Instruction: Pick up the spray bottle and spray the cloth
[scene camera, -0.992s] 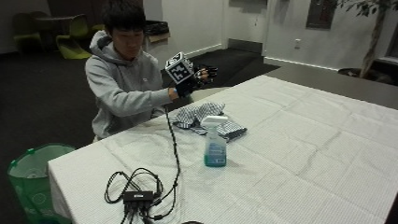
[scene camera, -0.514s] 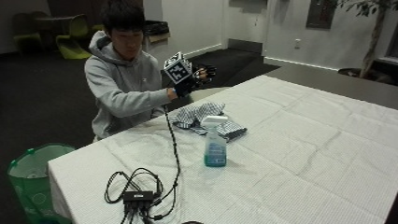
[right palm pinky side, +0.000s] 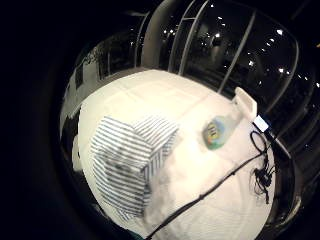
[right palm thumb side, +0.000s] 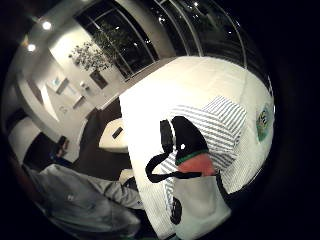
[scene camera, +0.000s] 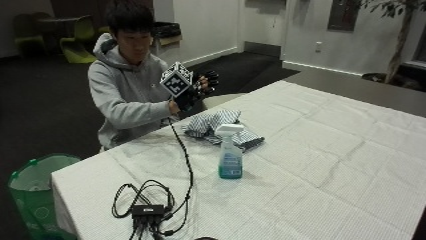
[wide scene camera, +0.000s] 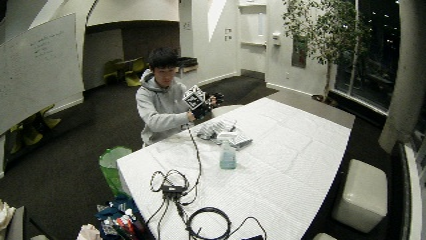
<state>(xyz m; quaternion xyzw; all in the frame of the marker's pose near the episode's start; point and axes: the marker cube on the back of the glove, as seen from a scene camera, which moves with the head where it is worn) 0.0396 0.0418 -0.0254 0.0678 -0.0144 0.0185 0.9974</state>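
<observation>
A spray bottle (scene camera: 230, 152) with blue liquid and a white trigger head stands upright on the white table (scene camera: 319, 165). Just behind it lies a crumpled blue-and-white striped cloth (scene camera: 219, 127). My gloved right hand (scene camera: 200, 87) is raised in the air above the cloth's far edge, fingers relaxed and spread, holding nothing. From the palm, the cloth (right palm pinky side: 132, 160) lies below with the bottle (right palm pinky side: 220, 130) beside it. The thumb side palm view also shows the cloth (right palm thumb side: 215, 130) and the bottle (right palm thumb side: 264, 122). The wide outside view shows the hand (wide scene camera: 206, 102) well above the bottle (wide scene camera: 227, 152).
A black cable bundle with a small box (scene camera: 148, 207) lies near the table's front left corner. A green bin (scene camera: 33, 185) stands on the floor at the left. A pale stool (scene camera: 223, 99) sits behind the cloth. The person sits at the table's far left side.
</observation>
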